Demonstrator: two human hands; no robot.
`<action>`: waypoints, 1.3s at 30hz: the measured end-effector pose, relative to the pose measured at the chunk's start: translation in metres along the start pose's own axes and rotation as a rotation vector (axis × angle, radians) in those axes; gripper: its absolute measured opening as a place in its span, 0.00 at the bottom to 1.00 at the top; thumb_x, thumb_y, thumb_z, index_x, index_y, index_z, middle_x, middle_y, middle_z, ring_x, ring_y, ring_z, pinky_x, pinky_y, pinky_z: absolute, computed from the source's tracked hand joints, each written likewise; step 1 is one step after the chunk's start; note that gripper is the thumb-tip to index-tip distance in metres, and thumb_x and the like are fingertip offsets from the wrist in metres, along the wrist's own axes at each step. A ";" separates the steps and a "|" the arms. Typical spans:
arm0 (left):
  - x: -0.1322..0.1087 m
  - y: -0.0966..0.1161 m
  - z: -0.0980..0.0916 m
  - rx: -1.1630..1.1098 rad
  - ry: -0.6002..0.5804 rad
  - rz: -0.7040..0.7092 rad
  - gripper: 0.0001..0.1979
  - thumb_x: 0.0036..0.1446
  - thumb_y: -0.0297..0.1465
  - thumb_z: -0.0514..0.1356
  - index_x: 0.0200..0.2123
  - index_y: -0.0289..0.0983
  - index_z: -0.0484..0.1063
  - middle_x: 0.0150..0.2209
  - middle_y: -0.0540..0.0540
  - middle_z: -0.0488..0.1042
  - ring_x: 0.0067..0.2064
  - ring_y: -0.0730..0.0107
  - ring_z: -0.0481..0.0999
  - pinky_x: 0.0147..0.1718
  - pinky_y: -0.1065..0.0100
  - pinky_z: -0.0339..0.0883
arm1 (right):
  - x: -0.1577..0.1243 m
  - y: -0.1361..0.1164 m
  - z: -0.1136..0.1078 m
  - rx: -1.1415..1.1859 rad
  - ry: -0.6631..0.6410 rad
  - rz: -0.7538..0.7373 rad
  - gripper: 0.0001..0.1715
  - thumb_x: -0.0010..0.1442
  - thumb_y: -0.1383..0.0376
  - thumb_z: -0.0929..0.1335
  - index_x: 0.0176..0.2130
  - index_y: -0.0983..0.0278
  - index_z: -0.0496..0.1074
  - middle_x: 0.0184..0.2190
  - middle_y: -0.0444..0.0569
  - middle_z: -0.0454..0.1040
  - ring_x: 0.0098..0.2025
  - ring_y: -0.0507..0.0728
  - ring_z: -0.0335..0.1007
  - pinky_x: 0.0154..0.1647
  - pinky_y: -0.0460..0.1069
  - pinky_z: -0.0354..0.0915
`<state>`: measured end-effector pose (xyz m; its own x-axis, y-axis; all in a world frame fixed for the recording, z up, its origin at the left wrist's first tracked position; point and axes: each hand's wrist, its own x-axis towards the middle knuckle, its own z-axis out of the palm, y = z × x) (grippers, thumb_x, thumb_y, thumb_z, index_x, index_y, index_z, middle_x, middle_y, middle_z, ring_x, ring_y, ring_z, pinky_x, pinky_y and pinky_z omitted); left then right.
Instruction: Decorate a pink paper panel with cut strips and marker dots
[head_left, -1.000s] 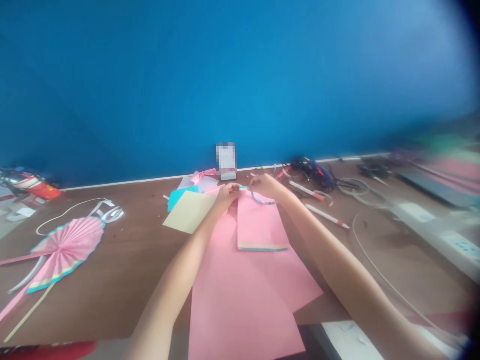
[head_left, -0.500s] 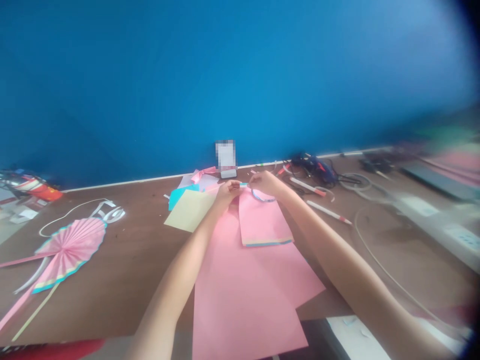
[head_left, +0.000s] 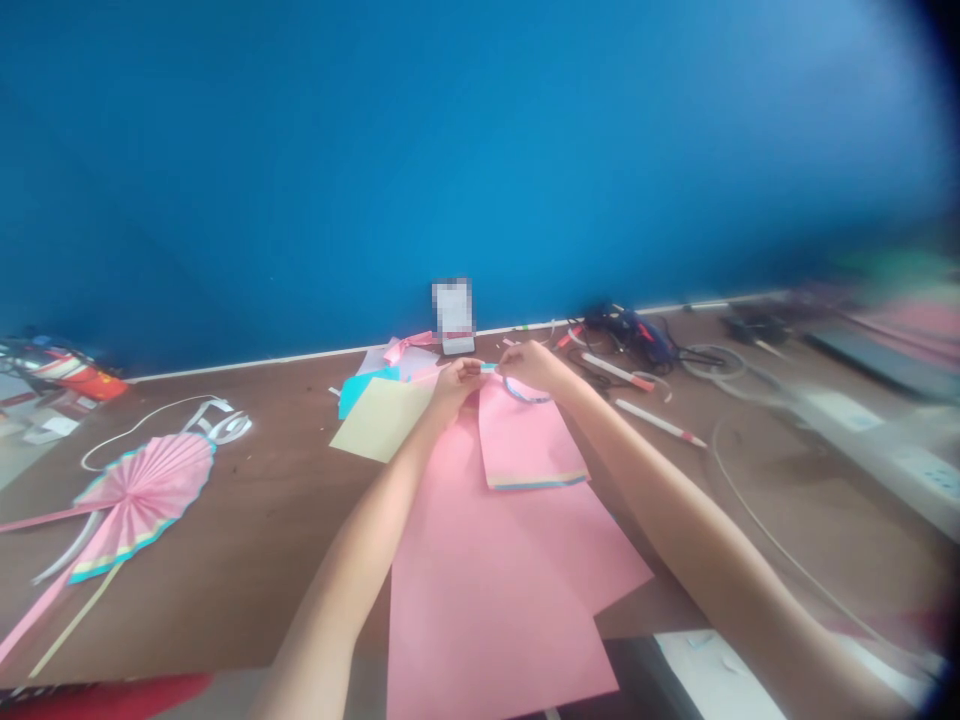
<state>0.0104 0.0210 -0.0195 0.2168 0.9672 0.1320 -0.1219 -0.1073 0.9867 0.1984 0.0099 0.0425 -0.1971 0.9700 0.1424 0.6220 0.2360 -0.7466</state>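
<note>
My left hand (head_left: 455, 383) and my right hand (head_left: 529, 364) reach far out over the brown table (head_left: 247, 560) and pinch the two ends of a thin blue paper strip (head_left: 519, 391) that curls down under the right hand. Just below the hands lies a small pink sheet with a yellow and blue edge (head_left: 527, 445). It rests on large pink paper sheets (head_left: 487, 590). A pale yellow sheet (head_left: 379, 422) and a turquoise sheet (head_left: 363, 388) lie by my left hand.
A pink pleated paper fan (head_left: 135, 497) with long strips lies at the left. Pens (head_left: 660, 423), a glue gun and cables (head_left: 637, 335) lie at the right, a power strip (head_left: 885, 450) beyond. A white box (head_left: 454, 318) and pink bow (head_left: 409, 347) stand by the blue wall.
Both hands stay pinched on the blue strip in nearly the same place. The view has shifted slightly, so the papers sit a little further right.
</note>
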 end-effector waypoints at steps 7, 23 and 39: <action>0.000 0.000 0.000 0.010 0.008 -0.001 0.21 0.43 0.34 0.70 0.41 0.35 0.72 0.38 0.46 0.74 0.40 0.71 0.73 0.44 0.67 0.65 | -0.002 -0.005 0.001 -0.052 0.009 0.012 0.10 0.51 0.61 0.68 0.26 0.65 0.77 0.25 0.48 0.77 0.29 0.54 0.70 0.34 0.47 0.63; 0.002 -0.004 -0.002 -0.012 0.000 0.033 0.18 0.45 0.35 0.70 0.39 0.36 0.73 0.37 0.47 0.75 0.40 0.71 0.73 0.43 0.67 0.65 | -0.006 -0.010 -0.001 -0.082 0.011 0.035 0.10 0.51 0.62 0.67 0.27 0.66 0.77 0.26 0.47 0.77 0.31 0.53 0.71 0.43 0.48 0.64; 0.002 -0.003 0.000 0.002 0.015 0.017 0.18 0.45 0.35 0.69 0.39 0.36 0.73 0.37 0.47 0.75 0.39 0.70 0.73 0.43 0.66 0.64 | -0.006 -0.011 0.000 -0.123 0.009 0.086 0.11 0.51 0.60 0.68 0.28 0.65 0.77 0.22 0.46 0.74 0.29 0.53 0.70 0.34 0.45 0.61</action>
<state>0.0109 0.0236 -0.0217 0.2000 0.9687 0.1473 -0.1230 -0.1243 0.9846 0.1932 0.0013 0.0499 -0.1328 0.9872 0.0877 0.7245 0.1571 -0.6711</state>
